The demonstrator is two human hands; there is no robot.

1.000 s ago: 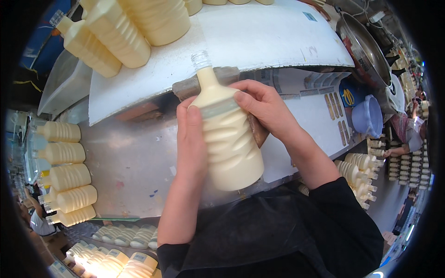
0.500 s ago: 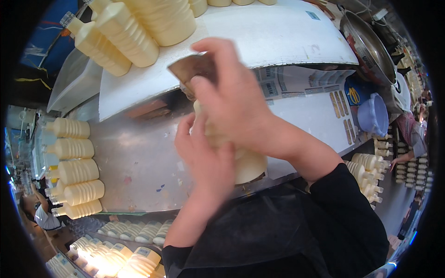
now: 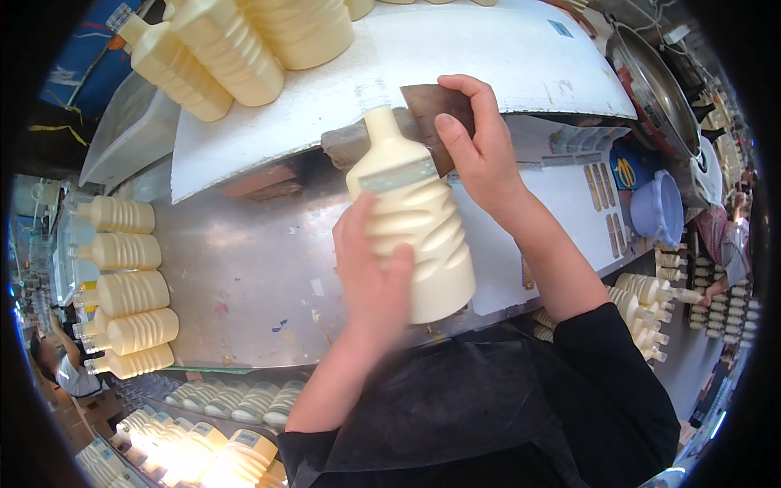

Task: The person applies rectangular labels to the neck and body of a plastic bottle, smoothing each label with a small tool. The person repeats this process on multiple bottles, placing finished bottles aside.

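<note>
A cream plastic bottle [image 3: 435, 244] with a ribbed body, a clear threaded neck and a pale green band on its shoulder lies tilted before me, neck pointing away. My left hand [image 3: 370, 268] is closed on its left side, slightly blurred. Just right of the bottle's shoulder, my right hand [image 3: 480, 150] pinches a thin dark brown scraper plate [image 3: 439, 114] between thumb and fingers. Its lower edge is close to the bottle; whether they touch I cannot tell. Behind the neck sits a grey lump [image 3: 346, 145], perhaps folded cloth, partly hidden by the bottle.
Cream bottles stand on a raised white board [image 3: 488, 49] at the far left. More lie stacked along the metal table's [image 3: 244, 285] left edge. To the right are a white sheet with brown strips [image 3: 600, 187], a lavender bucket [image 3: 655, 207] and a large metal pan [image 3: 655, 89]. Co-workers are at both sides.
My right hand with the scraper has moved right, off the front of the bottle, uncovering its neck and shoulder band. My left hand stays on the bottle, shifted slightly right.
</note>
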